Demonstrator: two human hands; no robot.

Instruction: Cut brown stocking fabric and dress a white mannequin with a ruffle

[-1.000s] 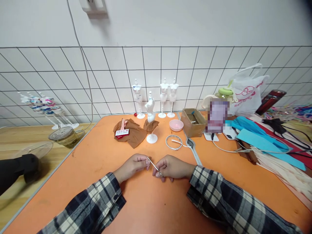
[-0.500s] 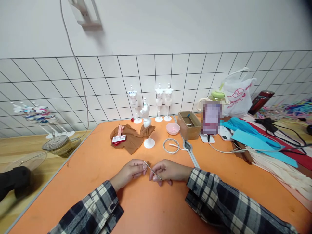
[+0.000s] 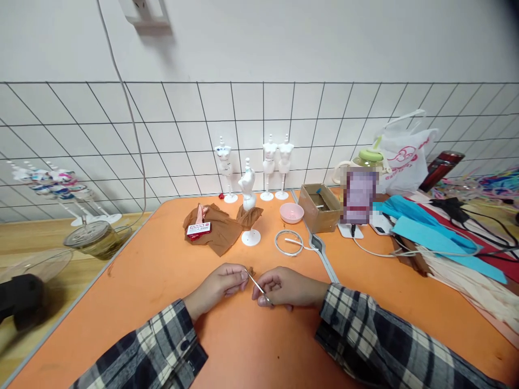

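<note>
My right hand (image 3: 286, 286) grips the slim metal tool (image 3: 256, 284) at its near-right end, presumably so its far-left tip stays exposed. My left hand (image 3: 225, 282), thumb and fingers closed beside that tip, appears to pinch the small brown scrap (image 3: 251, 270), likely to steady it. Far of both hands on the counter (image 3: 239, 351), the white dress form (image 3: 247, 186) stands upright on its round base (image 3: 251, 238). The pink bowl (image 3: 292, 213) sits farther right, probably for easy reach.
</note>
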